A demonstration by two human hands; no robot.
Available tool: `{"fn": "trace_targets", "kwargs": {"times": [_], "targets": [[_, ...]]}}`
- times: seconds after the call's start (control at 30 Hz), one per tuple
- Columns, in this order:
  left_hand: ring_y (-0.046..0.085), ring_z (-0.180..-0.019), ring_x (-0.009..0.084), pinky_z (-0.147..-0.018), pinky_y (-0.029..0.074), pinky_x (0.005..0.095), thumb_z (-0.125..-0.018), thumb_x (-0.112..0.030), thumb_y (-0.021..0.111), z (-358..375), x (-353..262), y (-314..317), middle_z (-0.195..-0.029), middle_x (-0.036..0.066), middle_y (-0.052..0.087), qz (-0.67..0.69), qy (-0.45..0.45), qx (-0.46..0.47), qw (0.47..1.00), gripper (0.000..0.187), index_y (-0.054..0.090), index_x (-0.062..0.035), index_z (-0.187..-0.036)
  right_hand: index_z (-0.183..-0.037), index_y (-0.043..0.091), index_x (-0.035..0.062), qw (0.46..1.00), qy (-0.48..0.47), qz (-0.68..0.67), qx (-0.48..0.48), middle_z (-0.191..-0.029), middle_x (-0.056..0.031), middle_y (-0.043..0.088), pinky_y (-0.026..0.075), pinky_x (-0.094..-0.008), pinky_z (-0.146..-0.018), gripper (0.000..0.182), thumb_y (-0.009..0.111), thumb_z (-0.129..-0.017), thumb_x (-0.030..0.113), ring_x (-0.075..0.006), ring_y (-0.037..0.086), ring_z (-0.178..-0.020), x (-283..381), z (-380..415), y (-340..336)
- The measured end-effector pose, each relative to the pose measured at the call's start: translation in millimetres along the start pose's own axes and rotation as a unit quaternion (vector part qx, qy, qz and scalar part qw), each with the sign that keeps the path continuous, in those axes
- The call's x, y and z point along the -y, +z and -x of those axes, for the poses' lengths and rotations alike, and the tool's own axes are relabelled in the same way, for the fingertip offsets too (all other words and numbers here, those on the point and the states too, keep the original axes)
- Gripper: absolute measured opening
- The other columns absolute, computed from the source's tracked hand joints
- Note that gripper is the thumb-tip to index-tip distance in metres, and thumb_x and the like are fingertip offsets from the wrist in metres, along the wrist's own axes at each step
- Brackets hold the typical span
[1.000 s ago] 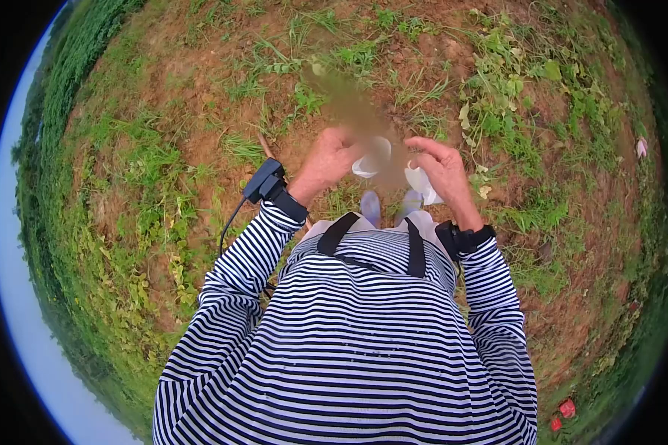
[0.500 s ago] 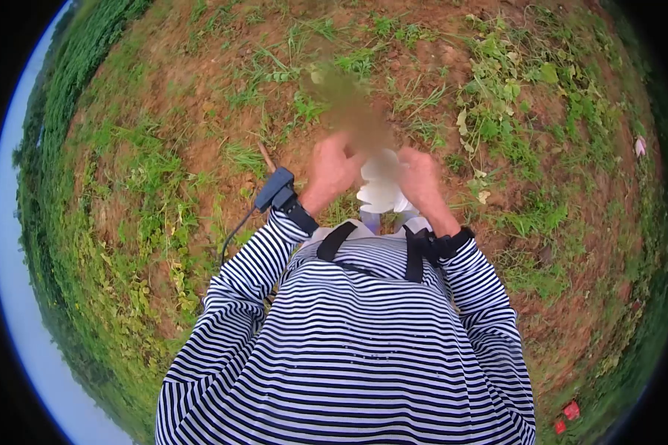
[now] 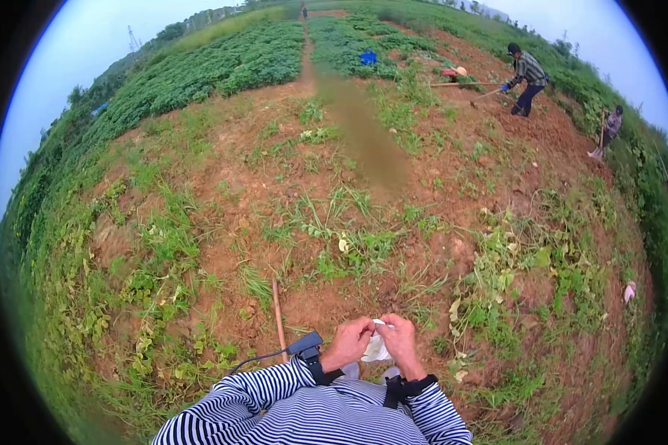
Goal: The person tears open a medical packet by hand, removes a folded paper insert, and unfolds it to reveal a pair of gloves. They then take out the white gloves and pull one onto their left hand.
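Note:
Low in front of my body, both hands are close together with a limp white glove (image 3: pixel 376 348) hanging between them. My left hand (image 3: pixel 347 344) pinches its upper left edge with fingers and thumb pressed together. On the opposite edge, my right hand (image 3: pixel 401 343) is closed in a similar pinch. The fingertips nearly meet at the top, and the hands cover part of the glove. A dark box-shaped device (image 3: pixel 304 344) with a cable is strapped at my left wrist. Just left of that hand, a wooden pole (image 3: pixel 277 311) lies on the soil.
Weeds and vines (image 3: pixel 508 274) grow over the reddish soil. A person (image 3: pixel 528 78) bends over a hoe at the upper right, and another person (image 3: pixel 611 130) stands farther right. A blue object (image 3: pixel 368 57) lies by the crop rows. A pinkish-white item (image 3: pixel 629 291) rests at right.
My view has tilted up from my body to the field, bringing the people and crop rows into sight. My hands now sit lower in view and closer together, still holding the glove.

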State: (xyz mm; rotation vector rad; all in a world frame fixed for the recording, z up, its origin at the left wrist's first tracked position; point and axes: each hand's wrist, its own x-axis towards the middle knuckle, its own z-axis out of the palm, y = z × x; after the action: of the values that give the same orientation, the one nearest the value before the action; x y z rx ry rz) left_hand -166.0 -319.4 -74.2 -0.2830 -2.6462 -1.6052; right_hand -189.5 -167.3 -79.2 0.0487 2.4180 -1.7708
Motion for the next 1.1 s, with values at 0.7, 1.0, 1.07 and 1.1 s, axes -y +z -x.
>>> {"fn": "trace_targets", "kwargs": {"times": [0.7,1.0,1.07,1.1], "targets": [[0.066,-0.088,0.0158,-0.076,0.052,0.0315,-0.083,-0.01,0.063,-31,7,-27,-0.094,0.009,0.071,0.179,-0.082,0.12,0.973,0.028,0.065,-0.0016,-0.11,-0.094,0.066,-0.0023,0.971,0.07,-0.175,0.147,-0.077,0.0005,0.064,0.045,-0.0233,-0.058,0.017,0.068,-0.081,0.008,-0.0067,0.056,-0.067,50,26,-1],[0.066,-0.099,0.0244,-0.087,0.055,0.0352,-0.086,0.005,0.059,-42,-16,-22,-0.112,0.013,0.066,0.642,-0.136,-0.001,0.755,0.032,0.057,0.0067,-0.118,-0.095,0.066,-0.0007,0.976,-0.013,-0.172,0.135,-0.075,-0.0007,0.063,0.046,-0.0247,-0.062,0.018,0.068,-0.085,0.015,-0.0071,0.056,-0.07,67,38,-5],[0.066,-0.097,0.0228,-0.085,0.055,0.0334,-0.087,0.003,0.059,-47,-28,-20,-0.111,0.013,0.066,0.638,-0.127,-0.042,0.758,0.029,0.059,0.0064,-0.116,-0.093,0.065,-0.0009,0.976,-0.022,-0.173,0.129,-0.074,-0.0012,0.062,0.046,-0.0256,-0.062,0.018,0.068,-0.085,0.015,-0.0075,0.056,-0.07,73,40,-3],[0.066,-0.096,0.0213,-0.084,0.055,0.0319,-0.088,0.001,0.06,-48,-37,-18,-0.11,0.012,0.067,0.618,-0.124,-0.071,0.773,0.028,0.06,0.0058,-0.115,-0.092,0.065,-0.001,0.977,-0.027,-0.166,0.128,-0.074,-0.0012,0.062,0.047,-0.0258,-0.062,0.017,0.068,-0.085,0.014,-0.0076,0.056,-0.07,77,39,-4]]}}
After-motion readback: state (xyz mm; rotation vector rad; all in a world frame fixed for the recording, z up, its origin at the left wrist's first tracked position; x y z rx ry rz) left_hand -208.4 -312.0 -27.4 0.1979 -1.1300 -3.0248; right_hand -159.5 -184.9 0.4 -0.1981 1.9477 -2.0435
